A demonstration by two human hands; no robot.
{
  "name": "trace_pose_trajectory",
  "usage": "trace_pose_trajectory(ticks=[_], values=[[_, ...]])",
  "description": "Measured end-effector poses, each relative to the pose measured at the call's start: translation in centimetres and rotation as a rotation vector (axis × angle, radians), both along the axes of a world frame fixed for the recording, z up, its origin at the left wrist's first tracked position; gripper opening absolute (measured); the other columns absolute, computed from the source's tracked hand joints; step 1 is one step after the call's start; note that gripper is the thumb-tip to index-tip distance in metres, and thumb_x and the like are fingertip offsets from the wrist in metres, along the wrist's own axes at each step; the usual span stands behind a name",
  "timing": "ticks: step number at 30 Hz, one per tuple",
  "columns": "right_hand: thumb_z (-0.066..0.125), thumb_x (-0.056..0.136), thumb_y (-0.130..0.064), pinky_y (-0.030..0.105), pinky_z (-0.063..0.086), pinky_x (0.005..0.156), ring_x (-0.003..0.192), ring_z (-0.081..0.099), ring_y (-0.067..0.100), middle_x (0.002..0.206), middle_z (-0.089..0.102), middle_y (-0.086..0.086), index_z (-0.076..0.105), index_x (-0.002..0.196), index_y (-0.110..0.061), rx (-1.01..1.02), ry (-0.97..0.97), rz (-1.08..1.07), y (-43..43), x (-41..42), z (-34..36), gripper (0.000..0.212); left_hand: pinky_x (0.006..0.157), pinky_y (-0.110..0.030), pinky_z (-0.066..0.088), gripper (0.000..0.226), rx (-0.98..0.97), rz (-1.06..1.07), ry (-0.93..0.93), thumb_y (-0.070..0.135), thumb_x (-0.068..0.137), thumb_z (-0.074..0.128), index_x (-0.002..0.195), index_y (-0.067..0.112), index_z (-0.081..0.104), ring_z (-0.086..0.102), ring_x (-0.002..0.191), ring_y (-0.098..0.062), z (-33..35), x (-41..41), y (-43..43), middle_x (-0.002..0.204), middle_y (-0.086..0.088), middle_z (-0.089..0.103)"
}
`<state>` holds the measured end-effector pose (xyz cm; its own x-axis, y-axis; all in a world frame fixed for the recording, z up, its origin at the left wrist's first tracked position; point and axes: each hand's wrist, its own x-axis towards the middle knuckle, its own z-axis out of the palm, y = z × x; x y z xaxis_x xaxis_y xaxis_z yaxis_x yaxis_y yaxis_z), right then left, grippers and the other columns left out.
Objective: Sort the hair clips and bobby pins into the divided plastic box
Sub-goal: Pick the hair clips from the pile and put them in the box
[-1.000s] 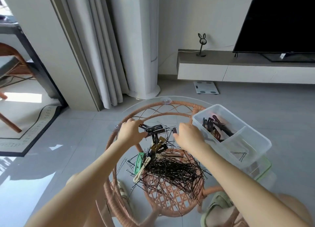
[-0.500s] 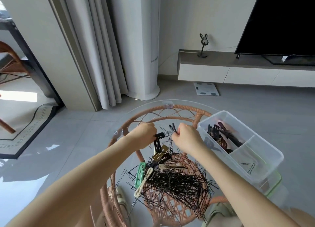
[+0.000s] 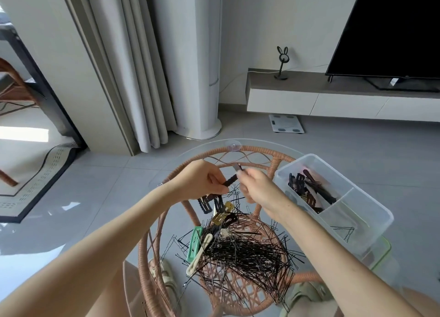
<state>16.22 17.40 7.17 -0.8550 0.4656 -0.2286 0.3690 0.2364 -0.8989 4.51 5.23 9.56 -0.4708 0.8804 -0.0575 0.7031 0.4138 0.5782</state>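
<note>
left hand (image 3: 202,180): raised above the glass counter (image 3: 166,174), fingers pinched on a dark brown hair clip (image 3: 230,181) that angles up toward the right. right hand (image 3: 258,188): close beside it, blurred; fingertips pinch a small dark clip end (image 3: 239,167). whether that end belongs to the same hair clip or to a separate one cannot be told.

below the hands, on the counter: a few black clips (image 3: 209,203), a gold clip (image 3: 220,218), a green clip (image 3: 194,244) and a cream clip (image 3: 198,257), partly buried at the left edge of a dense pile of black bobby pins (image 3: 245,250). individual pins are too tangled to separate.

right: divided plastic box (image 3: 371,205) at the counter edge. far compartment holds dark hair clips (image 3: 307,190), overlapping and hard to tell apart; near compartment holds a few bobby pins (image 3: 346,231). a green-rimmed lid (image 3: 384,252) shows under the box, mostly hidden. both forearms are cut off by the bottom frame edge.
</note>
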Motion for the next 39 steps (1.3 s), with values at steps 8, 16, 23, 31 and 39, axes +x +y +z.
trace_pose_trajectory(ticks=[8,16,23,31,39], values=[[0.049,0.091,-0.021,0.028,0.025,0.048,0.049,0.033,0.011,0.057,0.037,-0.005,0.049,0.075,-0.011,-0.026,0.240,-0.219,1.4,2.8,2.9,0.019,0.080,-0.017,0.051,0.021,0.166,0.076,-0.105,0.021,0.084,0.063,0.103,0.017,0.071,0.066,0.083,-0.010,1.8,1.4,-0.2,0.097,0.006,0.071],[0.047,0.091,-0.022,0.037,0.039,0.068,0.080,0.055,0.034,0.085,0.061,0.013,0.052,0.090,-0.005,1.053,-0.295,-0.361,7.5,6.8,4.3,0.018,0.096,-0.034,0.047,0.048,-0.355,0.158,0.248,0.034,0.080,0.066,0.123,0.014,0.056,0.056,0.112,-0.022,-4.4,-1.9,-1.4,0.132,-0.007,0.054],[0.050,0.092,-0.016,0.035,0.040,0.099,0.112,0.054,0.025,0.118,0.063,0.008,0.060,0.115,-0.007,0.889,-0.056,0.182,0.8,0.4,-0.5,0.027,0.078,-0.032,0.050,0.039,-0.332,0.215,0.125,0.030,0.074,0.072,0.106,0.011,0.063,0.056,0.083,-0.017,-5.5,-1.9,-1.3,0.101,-0.005,0.066],[0.056,0.088,-0.016,0.039,0.033,0.100,0.119,0.042,0.027,0.125,0.056,0.007,0.058,0.118,-0.016,0.833,-0.220,0.406,-0.2,-4.8,-3.1,0.030,0.065,-0.029,0.048,0.018,-0.081,0.279,-0.092,0.024,0.081,0.063,0.078,0.006,0.059,0.060,0.077,-0.025,-2.8,-0.8,-3.9,0.084,-0.010,0.067],[0.053,0.089,-0.018,0.039,0.043,0.085,0.091,0.055,0.028,0.091,0.065,0.008,0.062,0.086,-0.007,1.101,-0.243,0.334,0.1,-0.7,-1.8,0.015,0.051,-0.024,0.048,0.010,-0.131,0.302,-0.088,0.005,0.089,0.039,0.083,0.011,0.043,0.047,0.056,-0.008,-2.6,4.6,-7.0,0.070,0.004,0.050]])
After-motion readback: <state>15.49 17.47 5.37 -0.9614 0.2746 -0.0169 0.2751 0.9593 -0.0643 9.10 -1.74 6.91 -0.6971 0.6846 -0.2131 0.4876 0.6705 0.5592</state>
